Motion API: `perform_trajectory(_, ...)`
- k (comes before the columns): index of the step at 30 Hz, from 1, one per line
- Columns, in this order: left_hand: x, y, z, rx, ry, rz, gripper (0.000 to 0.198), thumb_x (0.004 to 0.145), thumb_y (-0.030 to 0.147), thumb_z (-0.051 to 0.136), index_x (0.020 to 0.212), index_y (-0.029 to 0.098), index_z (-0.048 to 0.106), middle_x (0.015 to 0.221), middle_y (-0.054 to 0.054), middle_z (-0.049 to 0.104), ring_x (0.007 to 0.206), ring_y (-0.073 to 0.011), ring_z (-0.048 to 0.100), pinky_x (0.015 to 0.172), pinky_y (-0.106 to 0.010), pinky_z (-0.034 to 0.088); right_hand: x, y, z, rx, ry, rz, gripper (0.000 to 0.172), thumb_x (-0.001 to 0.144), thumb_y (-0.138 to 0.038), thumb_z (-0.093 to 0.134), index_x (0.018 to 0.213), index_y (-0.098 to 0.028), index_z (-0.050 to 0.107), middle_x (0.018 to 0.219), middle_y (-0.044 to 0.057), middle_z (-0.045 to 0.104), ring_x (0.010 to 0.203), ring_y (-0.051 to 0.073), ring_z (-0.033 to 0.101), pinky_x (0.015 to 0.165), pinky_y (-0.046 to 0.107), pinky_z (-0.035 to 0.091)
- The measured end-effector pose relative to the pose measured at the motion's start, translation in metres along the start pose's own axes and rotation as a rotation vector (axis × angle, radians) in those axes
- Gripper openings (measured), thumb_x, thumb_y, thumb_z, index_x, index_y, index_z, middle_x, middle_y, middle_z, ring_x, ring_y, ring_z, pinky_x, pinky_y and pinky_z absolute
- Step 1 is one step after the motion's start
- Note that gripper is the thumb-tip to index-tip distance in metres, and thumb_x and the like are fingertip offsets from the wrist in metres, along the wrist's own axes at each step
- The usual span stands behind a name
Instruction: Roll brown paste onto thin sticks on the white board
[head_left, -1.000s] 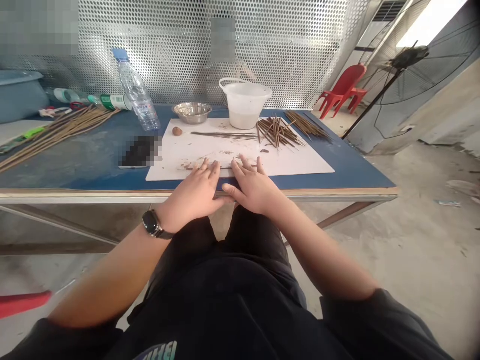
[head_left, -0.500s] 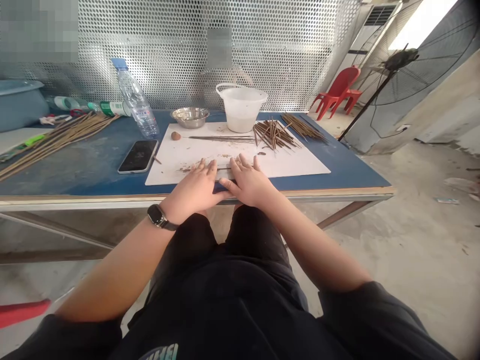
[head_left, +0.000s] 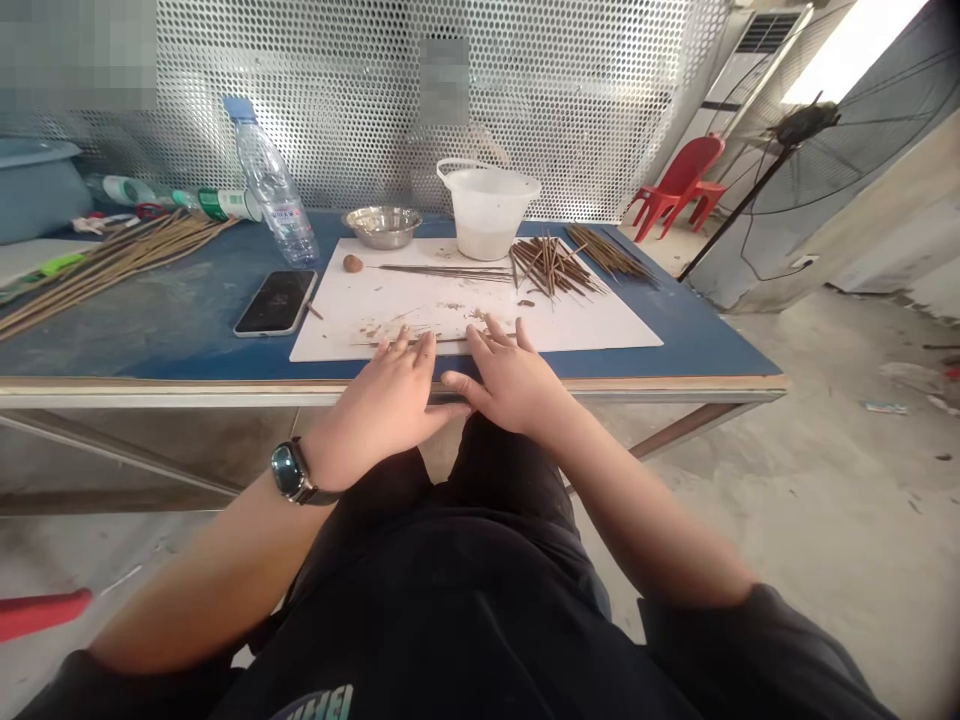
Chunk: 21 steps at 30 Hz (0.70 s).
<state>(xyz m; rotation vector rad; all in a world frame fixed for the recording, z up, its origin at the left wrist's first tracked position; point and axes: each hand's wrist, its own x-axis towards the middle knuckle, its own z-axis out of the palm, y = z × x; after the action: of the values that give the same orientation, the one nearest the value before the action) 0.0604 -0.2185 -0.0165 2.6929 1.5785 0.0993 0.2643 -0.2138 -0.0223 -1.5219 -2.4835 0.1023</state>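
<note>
Fingers apart, the left hand [head_left: 384, 392] and right hand [head_left: 519, 387] have drawn toward six o'clock, apparently rolling the stick [head_left: 451, 340].

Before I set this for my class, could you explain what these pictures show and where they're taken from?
There is no machine here: a person works with bare hands, and one camera worn on the head looks forward and down. The left hand and right hand lie open, palms down, over a thin stick on a white board; neither grips it. Elsewhere on the board or blue table are a phone, bottle, bowl, bucket and pile of sticks.
</note>
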Motion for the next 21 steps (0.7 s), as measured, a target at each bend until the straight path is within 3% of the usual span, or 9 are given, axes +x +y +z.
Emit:
perform_trajectory(5,0.013,-0.005,0.000,-0.008,0.006,-0.016,0.108,0.105,0.064,0.066,0.176,-0.008,0.027,0.179,-0.034,0.034,0.172,-0.0475,0.023,0.139,-0.060,0.028,0.013,0.006,0.000,0.003,-0.032,0.027,0.109,0.112,-0.080,0.015,0.173,0.009,0.036,0.177,0.030,0.043,0.175,0.044,0.020,0.141,0.067,0.010)
perform_trajectory(13,-0.014,0.002,0.010,-0.019,0.025,0.039,0.105,0.109,0.068,0.055,0.178,-0.004,0.022,0.183,-0.031,0.027,0.173,-0.0458,0.022,0.139,-0.061,0.026,-0.022,0.002,0.006,0.032,0.014,-0.017,0.116,0.107,-0.086,0.008,0.174,0.004,0.038,0.177,0.029,0.043,0.175,0.047,0.017,0.138,0.074,0.007)
perform_trajectory(21,0.021,-0.007,0.003,0.002,0.024,-0.024,0.107,0.108,0.063,0.062,0.176,-0.009,0.024,0.180,-0.034,0.032,0.172,-0.0494,0.023,0.138,-0.063,0.027,0.017,0.004,0.000,0.011,-0.052,0.083,0.107,0.113,-0.077,0.019,0.174,0.009,0.030,0.180,0.030,0.037,0.175,0.045,0.015,0.140,0.071,0.005)
